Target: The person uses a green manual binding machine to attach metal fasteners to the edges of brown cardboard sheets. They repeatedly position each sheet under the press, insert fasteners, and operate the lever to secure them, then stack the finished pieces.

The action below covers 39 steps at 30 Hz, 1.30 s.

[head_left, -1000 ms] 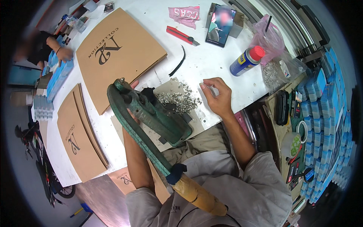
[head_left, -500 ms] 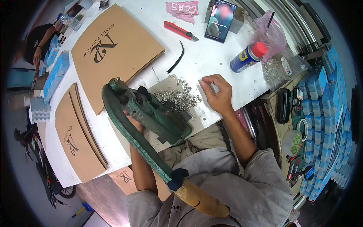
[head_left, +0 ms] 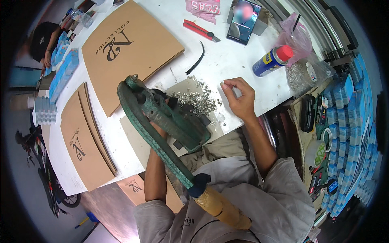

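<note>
A green hand-lever press (head_left: pixel 172 121) stands at the table's front edge, its long lever (head_left: pixel 156 139) slanting down toward me to a wooden handle (head_left: pixel 221 208). My left hand (head_left: pixel 159 128) reaches behind the lever against the press; its fingers are hidden. To the right, my right hand (head_left: pixel 240 98) hovers over or rests on the white table, fingers curled, thumb and forefinger tips nearly together. Anything pinched there is too small to make out. Between that hand and the press lies a loose heap of small silver metal rings (head_left: pixel 198 99) on a grey board (head_left: pixel 184 86).
Large brown printed cardboard sheets (head_left: pixel 142 44) lie left, with more sheets (head_left: pixel 77 141) nearer me. Beyond are a red cutter (head_left: pixel 198 30), a black strip (head_left: pixel 197 58), a phone (head_left: pixel 243 24) and a blue spray can (head_left: pixel 269 61). A co-worker's hand (head_left: pixel 47 59) is at far left.
The whole view has shifted slightly, moving the scene to the right. My left hand has come a little closer in behind the press. My right hand keeps its curled pose beside the rings.
</note>
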Tool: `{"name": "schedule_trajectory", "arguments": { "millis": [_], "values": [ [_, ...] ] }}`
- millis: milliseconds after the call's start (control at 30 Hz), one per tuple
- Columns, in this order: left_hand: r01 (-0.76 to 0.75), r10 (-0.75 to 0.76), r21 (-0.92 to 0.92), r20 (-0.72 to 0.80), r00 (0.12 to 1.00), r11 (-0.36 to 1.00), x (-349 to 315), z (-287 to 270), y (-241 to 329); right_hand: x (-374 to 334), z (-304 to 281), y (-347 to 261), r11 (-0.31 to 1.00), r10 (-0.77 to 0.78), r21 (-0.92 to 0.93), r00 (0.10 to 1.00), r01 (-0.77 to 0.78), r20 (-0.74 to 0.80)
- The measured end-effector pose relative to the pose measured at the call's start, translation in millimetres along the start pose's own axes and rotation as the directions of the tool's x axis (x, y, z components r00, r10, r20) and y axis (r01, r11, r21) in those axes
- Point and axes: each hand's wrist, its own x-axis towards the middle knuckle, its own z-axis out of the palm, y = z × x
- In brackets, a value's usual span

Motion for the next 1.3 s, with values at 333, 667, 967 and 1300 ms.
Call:
{"name": "schedule_trajectory", "arguments": {
  "millis": [333, 667, 967, 1300],
  "values": [
    [0.113, -0.162, 0.228, 0.212, 0.964, 0.967, 7, -50, 1, 0, -4, -1, 0.999, 0.034, -0.006, 0.999, -0.034, 0.02],
    [0.35, -0.348, -0.085, 0.038, 0.937, 0.933, 2, -59, 57, -5, -2, 15, 0.997, 0.01, 0.072, 1.0, -0.01, 0.007],
    [0.275, -0.277, -0.294, 0.035, 0.96, 0.915, -27, -80, 79, -51, -24, -16, 0.993, -0.083, 0.072, 0.98, 0.097, -0.181],
    [0.431, -0.408, -0.214, 0.145, 0.901, 0.876, -68, -71, 118, -151, 3, -145, 0.873, 0.039, 0.425, 0.902, -0.241, 0.43]
  ]
}}
